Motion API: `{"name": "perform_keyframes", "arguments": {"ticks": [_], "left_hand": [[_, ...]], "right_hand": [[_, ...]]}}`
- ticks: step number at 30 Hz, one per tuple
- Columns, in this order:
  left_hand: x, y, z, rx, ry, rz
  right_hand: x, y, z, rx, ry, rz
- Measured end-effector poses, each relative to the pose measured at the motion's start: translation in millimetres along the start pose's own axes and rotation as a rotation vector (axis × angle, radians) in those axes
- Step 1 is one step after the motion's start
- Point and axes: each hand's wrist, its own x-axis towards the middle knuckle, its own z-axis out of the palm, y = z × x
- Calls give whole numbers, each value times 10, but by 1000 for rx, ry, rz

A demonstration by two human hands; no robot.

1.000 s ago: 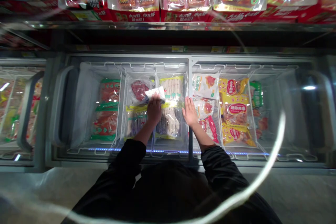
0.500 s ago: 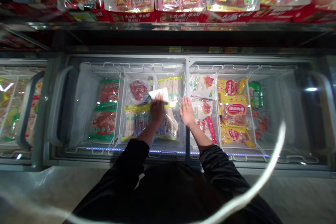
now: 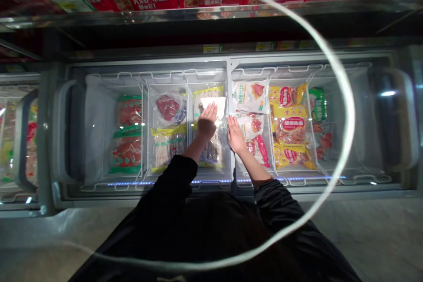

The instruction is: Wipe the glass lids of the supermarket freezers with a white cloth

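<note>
My left hand [image 3: 207,122] presses down on a white cloth [image 3: 217,105], its fingers stretched out along it. The cloth appears to lie on the freezer's glass top, over yellow-edged packs [image 3: 211,152] of pale, long pieces. Close by on the right, my right hand [image 3: 235,135] lies flat, its fingers extended, beside the freezer's middle frame bar [image 3: 228,79]. White bags of frozen food [image 3: 253,97] show just beyond it. To the left of the cloth, a clear bag of dark red meat [image 3: 169,108] sits in a wire basket.
Yellow bags [image 3: 291,124] and green-edged packs of red meat [image 3: 127,152] fill other baskets. Curved handles [image 3: 64,132] stand at the freezer's ends. A shelf edge [image 3: 211,12] with red boxes runs above. A blurred white cord [image 3: 346,97] loops across the view.
My left hand has slid the white cloth to the right, towards the middle bar. My right hand stays near that bar. The view has shifted slightly, and the white cord has swung upward.
</note>
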Motion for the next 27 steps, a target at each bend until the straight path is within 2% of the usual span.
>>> {"name": "perform_keyframes", "arguments": {"ticks": [2, 5, 7, 9, 12, 14, 16, 18, 22, 24, 27], "left_hand": [[-151, 136, 55, -7, -21, 19], [-305, 297, 132, -35, -79, 134], [-264, 300, 149, -35, -93, 192], [-105, 219, 138, -15, -80, 205], [187, 44, 93, 12, -30, 117], [268, -16, 66, 21, 6, 40], [189, 16, 62, 31, 33, -21], [-13, 132, 97, 36, 35, -39], [-342, 387, 216, 3, -41, 50], [-313, 399, 233, -24, -84, 113], [-100, 237, 151, -32, -121, 207]], "right_hand": [[-18, -10, 14, -2, 8, 18], [-11, -13, 19, 5, 22, 31], [-2, -6, 11, 10, 27, 46], [4, 5, -4, 9, 23, 60], [10, 20, -32, -2, 10, 45], [17, 26, -50, -12, 8, 29], [28, 25, -66, -26, 9, 27], [39, 15, -78, -43, 7, 32], [52, -5, -89, -55, -15, 36], [54, -4, -88, -50, -16, 58], [55, 16, -90, -35, -10, 67]]}}
